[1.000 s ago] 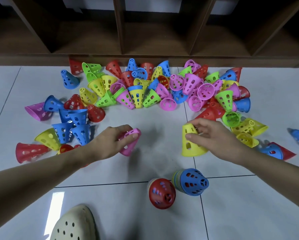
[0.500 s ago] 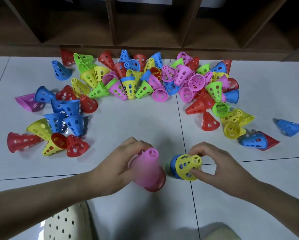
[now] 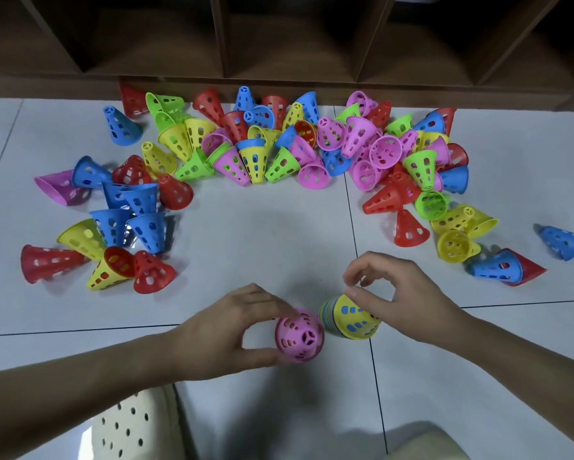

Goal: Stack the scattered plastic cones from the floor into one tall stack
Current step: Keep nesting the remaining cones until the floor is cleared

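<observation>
Gripping the pink cone (image 3: 299, 336) with my left hand (image 3: 227, 330), thumb and fingers curled round it, I see its tip facing the camera. My right hand (image 3: 400, 300) pinches the yellow cone (image 3: 353, 322) topping the stack just beside it. Loose cones (image 3: 255, 154) lie scattered across the floor (image 3: 272, 234). No readable writing anywhere.

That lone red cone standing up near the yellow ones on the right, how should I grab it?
Come straight down from above and pinch the red cone around its narrow top. It stands upright on its wide rim with the small end up, and the floor in front of it is bare, so nothing blocks the right hand. The holes in its wall should also give fingertips some purchase.
</observation>
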Tool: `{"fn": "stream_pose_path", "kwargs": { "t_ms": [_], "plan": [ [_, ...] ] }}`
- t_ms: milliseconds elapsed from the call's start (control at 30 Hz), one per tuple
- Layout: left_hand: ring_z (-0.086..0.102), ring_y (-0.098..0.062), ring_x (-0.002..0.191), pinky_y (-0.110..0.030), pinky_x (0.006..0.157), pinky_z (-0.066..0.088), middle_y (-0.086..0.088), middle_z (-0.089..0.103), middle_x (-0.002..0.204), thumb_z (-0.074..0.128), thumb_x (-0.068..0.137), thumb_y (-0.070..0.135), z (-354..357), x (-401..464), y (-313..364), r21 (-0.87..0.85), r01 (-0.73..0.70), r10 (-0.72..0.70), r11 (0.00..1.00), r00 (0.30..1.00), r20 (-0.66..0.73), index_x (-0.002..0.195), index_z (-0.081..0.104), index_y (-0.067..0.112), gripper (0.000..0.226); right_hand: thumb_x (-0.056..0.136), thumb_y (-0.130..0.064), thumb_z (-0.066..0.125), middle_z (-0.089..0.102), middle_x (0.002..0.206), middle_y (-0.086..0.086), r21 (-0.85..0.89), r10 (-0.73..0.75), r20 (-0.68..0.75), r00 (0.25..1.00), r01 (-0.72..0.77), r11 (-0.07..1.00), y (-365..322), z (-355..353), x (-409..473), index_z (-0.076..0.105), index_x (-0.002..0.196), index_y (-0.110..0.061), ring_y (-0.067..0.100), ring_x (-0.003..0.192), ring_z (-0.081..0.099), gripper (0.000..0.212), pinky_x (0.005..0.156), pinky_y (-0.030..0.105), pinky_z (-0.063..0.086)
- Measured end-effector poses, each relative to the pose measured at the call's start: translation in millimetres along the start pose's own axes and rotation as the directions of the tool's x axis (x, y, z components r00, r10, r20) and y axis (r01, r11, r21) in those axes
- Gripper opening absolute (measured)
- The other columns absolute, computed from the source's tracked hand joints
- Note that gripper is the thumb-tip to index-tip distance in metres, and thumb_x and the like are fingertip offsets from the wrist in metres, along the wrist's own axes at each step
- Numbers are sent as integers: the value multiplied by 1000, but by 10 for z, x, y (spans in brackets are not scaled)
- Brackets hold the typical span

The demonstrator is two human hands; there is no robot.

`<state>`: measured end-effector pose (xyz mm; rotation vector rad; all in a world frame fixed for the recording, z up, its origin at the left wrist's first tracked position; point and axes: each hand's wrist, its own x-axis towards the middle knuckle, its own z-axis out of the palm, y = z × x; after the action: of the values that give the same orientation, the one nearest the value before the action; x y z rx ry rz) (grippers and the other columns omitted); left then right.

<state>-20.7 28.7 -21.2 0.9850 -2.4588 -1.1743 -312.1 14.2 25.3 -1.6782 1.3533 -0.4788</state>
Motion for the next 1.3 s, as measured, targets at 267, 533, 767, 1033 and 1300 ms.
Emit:
{"fn": "stream_pose_path", "kwargs": {
  "t_ms": [267,533,767,1033,1300],
  "plan": [
    [53,-2,111,-25,98,42,15,61,117,40,94,68,-474,-486,-729,86,369,-338,926,907,-253,122,63,29,53,90,-15,71,70,90,-8,34,-119,81,990,116,993,-279,293,542,67,95,-18,12,91,66,7,84,22,50],
    [49,-29,117,-45,99,42,-8,54,128,60,74,47,-704,-1230,-1429,27,746,-643,665,591,-486,131,54,15,65,89,-24,71,70,87,-1,113,-23,145,989,7,994,-467,1330,1505,66,89,-13,19,80,66,11,69,23,49],
    [54,-29,112,-46,96,48,-13,58,126,88,71,40,-600,-1344,-1859,-59,799,-738,598,520,-431,139,47,14,84,87,-34,71,63,100,-2,0,-29,341,940,30,1000,-715,1985,2012,59,95,-21,19,88,63,20,81,33,52],
    [59,-17,89,-37,79,52,2,65,103,80,78,47,-486,-1377,-1969,-34,744,-663,667,573,-481,118,60,21,52,83,-55,69,61,122,6,-304,206,519,830,-47,952,-712,2372,2188,56,127,-12,23,108,59,62,86,31,47],
    [60,-13,87,-31,75,51,4,64,101,76,83,47,-359,-1352,-1871,-271,762,-798,588,490,-352,127,51,22,56,74,-44,66,70,101,5,-243,387,481,787,-304,921,-755,2716,2315,64,106,-14,21,92,67,45,87,36,58]
  ]
}}
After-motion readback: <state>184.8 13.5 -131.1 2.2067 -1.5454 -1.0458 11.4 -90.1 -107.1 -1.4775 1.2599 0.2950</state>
